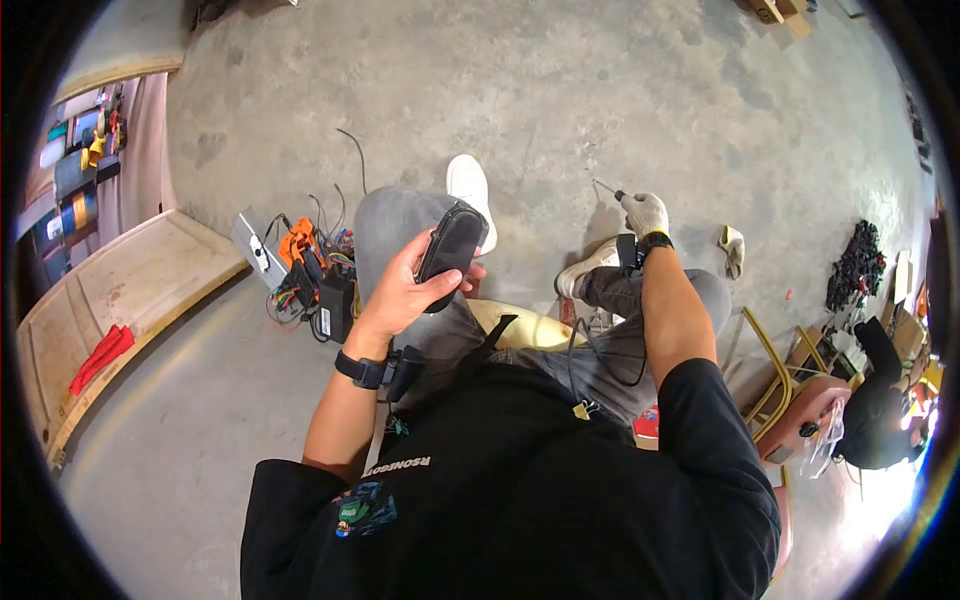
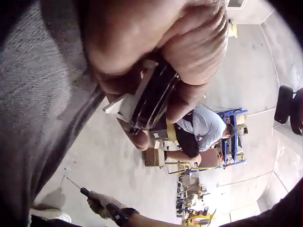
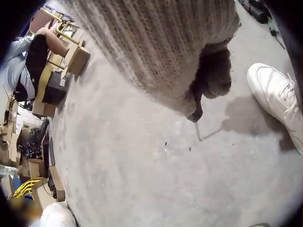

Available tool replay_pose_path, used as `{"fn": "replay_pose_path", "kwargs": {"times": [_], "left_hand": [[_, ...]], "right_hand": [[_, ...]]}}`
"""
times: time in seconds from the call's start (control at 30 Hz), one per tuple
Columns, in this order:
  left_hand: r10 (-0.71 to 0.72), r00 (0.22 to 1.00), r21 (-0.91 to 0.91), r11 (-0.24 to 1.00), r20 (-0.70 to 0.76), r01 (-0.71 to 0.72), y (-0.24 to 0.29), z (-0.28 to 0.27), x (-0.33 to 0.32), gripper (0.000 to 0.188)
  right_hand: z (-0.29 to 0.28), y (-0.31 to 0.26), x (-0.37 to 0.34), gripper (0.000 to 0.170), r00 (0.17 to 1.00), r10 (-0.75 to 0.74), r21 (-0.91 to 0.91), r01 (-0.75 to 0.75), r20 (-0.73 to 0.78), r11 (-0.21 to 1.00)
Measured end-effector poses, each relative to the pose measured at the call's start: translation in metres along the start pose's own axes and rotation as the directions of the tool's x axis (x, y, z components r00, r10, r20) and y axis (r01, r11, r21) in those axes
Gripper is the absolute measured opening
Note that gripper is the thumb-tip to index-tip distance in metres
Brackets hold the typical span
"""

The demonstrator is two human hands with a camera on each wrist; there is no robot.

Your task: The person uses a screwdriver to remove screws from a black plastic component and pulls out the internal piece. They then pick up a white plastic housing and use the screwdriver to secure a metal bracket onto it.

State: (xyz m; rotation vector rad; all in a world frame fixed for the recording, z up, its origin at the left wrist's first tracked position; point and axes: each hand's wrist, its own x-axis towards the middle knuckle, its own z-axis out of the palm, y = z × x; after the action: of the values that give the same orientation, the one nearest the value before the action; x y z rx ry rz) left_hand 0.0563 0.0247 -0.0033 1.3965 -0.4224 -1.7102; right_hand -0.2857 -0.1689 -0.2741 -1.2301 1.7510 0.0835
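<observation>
My bare left hand (image 1: pixel 402 285) grips a black smartphone (image 1: pixel 455 243) over my left thigh, its dark face turned up. From the left wrist view the phone (image 2: pixel 155 97) shows edge-on between thumb and fingers. Wearing a knitted grey-white glove, my right hand (image 1: pixel 648 214) holds a screwdriver (image 1: pixel 609 188) above the floor past my right foot. Its dark handle (image 2: pixel 84 191) and thin shaft point away from the hand. In the right wrist view the glove hides most of the handle, and the shaft (image 3: pixel 198 128) ends close over the concrete, near small dark bits (image 3: pixel 166 143).
A loose glove (image 1: pixel 733 252) lies on the floor to the right. Left of my knee are tangled wires and orange parts (image 1: pixel 298 243) with a black box (image 1: pixel 336 308). A wooden panel (image 1: pixel 150 290) bears a red cloth (image 1: pixel 102 358). Another person (image 2: pixel 206 127) sits nearby.
</observation>
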Motion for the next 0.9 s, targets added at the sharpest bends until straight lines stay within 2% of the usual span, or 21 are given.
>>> {"fn": "replay_pose_path", "kwargs": {"times": [0.07, 0.3, 0.5, 0.57, 0.73, 0.83, 0.9], "left_hand": [[-0.007, 1.000, -0.015, 1.000, 0.005, 0.007, 0.000, -0.001, 0.001, 0.050], [-0.054, 0.998, -0.060, 0.997, 0.028, 0.055, 0.007, 0.000, 0.001, 0.049], [-0.052, 0.998, -0.040, 0.998, 0.023, 0.052, 0.006, 0.002, 0.000, 0.050], [-0.037, 0.999, -0.029, 0.999, 0.024, 0.038, 0.004, 0.002, -0.001, 0.051], [-0.016, 1.000, -0.020, 1.000, 0.008, 0.016, 0.007, 0.004, 0.001, 0.052], [-0.004, 1.000, -0.021, 1.000, 0.027, 0.005, 0.002, 0.001, 0.003, 0.052], [0.012, 0.997, -0.051, 0.999, 0.073, -0.008, 0.000, 0.000, 0.006, 0.058]], "right_hand": [[0.002, -0.003, 0.001, 0.040, 1.000, 0.013, -0.049, -0.013, -0.009, 0.999], [0.013, 0.010, 0.012, 0.041, 1.000, 0.001, -0.001, -0.001, 0.011, 1.000], [0.004, 0.001, 0.003, 0.038, 1.000, -0.006, -0.062, 0.008, 0.030, 0.998], [0.013, 0.003, 0.005, 0.041, 0.999, 0.021, -0.012, -0.021, -0.049, 1.000], [0.004, 0.004, 0.008, 0.040, 1.000, -0.015, -0.012, 0.015, -0.012, 1.000], [-0.010, -0.004, -0.004, 0.038, 0.999, 0.027, 0.075, -0.031, 0.045, 0.997], [-0.028, -0.022, -0.026, 0.045, 0.998, -0.052, 0.166, 0.045, 0.034, 0.985]]}}
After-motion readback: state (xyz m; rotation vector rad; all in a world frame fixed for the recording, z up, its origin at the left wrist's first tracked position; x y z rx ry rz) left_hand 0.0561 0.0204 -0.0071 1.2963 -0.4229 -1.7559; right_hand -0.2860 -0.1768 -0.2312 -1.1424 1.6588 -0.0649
